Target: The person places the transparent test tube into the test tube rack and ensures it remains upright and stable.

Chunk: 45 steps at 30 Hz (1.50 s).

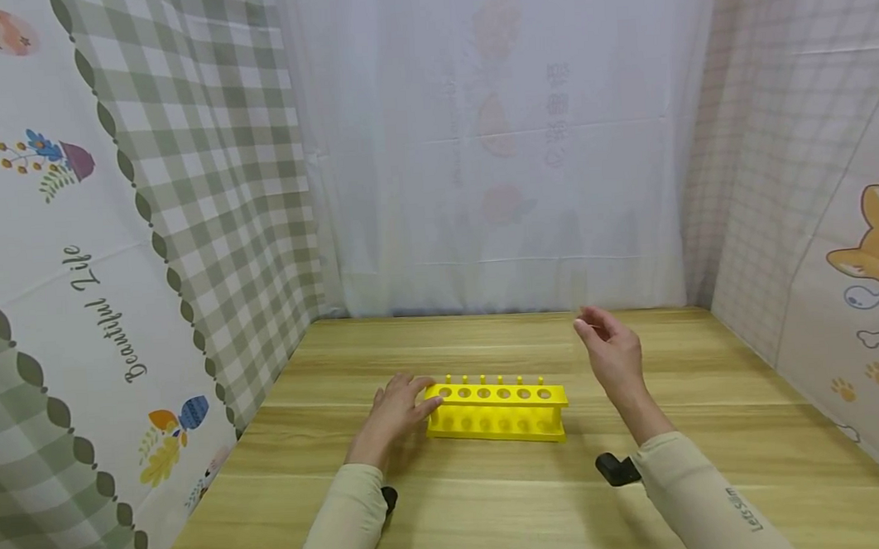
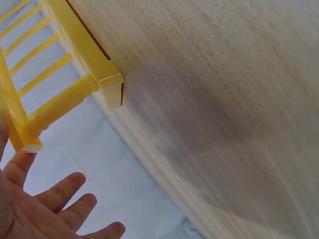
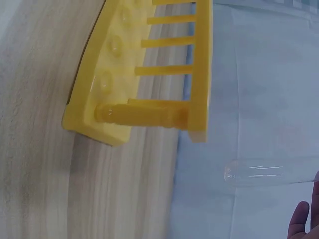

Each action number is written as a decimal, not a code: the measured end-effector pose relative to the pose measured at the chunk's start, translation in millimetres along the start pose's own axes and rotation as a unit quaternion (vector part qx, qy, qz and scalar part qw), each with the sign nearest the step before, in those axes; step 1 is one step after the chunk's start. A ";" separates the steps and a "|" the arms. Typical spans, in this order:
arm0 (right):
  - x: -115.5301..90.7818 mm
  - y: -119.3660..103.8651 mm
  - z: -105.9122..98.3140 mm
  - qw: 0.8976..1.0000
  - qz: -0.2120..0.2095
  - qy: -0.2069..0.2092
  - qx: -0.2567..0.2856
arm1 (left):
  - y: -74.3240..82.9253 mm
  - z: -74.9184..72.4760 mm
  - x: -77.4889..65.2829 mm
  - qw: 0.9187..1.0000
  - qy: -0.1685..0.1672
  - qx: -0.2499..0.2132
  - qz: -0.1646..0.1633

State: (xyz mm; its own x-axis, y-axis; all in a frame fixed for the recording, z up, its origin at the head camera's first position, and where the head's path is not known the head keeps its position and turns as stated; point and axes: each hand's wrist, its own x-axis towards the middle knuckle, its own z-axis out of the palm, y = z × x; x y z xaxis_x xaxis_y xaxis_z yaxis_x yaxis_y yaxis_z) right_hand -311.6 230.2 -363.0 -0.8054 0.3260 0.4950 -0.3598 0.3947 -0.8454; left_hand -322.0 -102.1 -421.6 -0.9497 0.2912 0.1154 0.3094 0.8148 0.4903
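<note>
A yellow test-tube rack (image 1: 497, 408) with a row of round holes stands on the wooden table (image 1: 497, 512). My left hand (image 1: 397, 405) lies at its left end. In the left wrist view its fingers (image 2: 60, 199) are spread straight and one finger touches the rack's end post (image 2: 30, 142). My right hand (image 1: 609, 350) is raised above and to the right of the rack, with the fingers curled together. In the right wrist view a clear glass test tube (image 3: 254, 173) lies level beyond the rack (image 3: 149, 74) and runs toward my fingertips (image 3: 301, 221), which seem to pinch it.
Cloth walls close in the table: a checked, printed sheet on the left (image 1: 182, 197), a white curtain behind (image 1: 502, 180) and a cartoon-dog sheet on the right (image 1: 858, 286). A black wrist camera (image 1: 615, 468) shows under each sleeve.
</note>
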 end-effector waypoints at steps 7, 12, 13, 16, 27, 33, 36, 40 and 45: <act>-3.1 -10.5 3.0 0.999 0.008 -0.001 0.043 | -0.4 0.5 0.6 1.000 -0.001 0.002 -0.001; -6.4 -15.4 5.7 0.997 0.015 -0.016 0.070 | 0.4 0.4 0.8 1.000 0.001 0.001 -0.004; -7.0 -15.6 6.5 0.997 0.017 -0.019 0.075 | 0.8 0.2 0.6 1.000 0.001 0.002 -0.005; -9.3 -16.2 8.9 0.996 0.021 -0.028 0.085 | 1.5 0.0 0.3 1.000 0.002 0.005 -0.006; -17.6 -15.4 15.4 0.995 0.022 -0.048 0.087 | 3.7 0.4 -0.8 1.000 0.002 0.008 -0.012; -23.0 -11.2 17.6 0.993 0.027 -0.074 0.087 | 4.1 0.6 -1.8 1.000 0.003 0.004 -0.008; -25.1 -8.0 18.2 0.993 0.027 -0.082 0.086 | 3.9 0.6 -1.8 1.000 0.005 0.004 -0.004; -28.7 -4.8 18.1 0.993 0.026 -0.090 0.068 | 3.4 0.9 -1.4 1.000 0.006 0.004 -0.003; -33.2 0.2 19.4 0.993 0.022 -0.104 0.044 | 3.3 1.6 -1.4 1.000 0.006 0.001 -0.009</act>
State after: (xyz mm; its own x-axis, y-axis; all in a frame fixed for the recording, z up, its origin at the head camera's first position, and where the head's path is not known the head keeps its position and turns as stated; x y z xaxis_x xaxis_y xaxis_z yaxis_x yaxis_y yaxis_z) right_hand -294.1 202.8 -383.4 -0.8976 0.1536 0.4131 -0.3548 0.3042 -0.8841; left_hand -319.6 -99.1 -421.5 -0.9557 0.2705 0.1161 0.2921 0.8214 0.4899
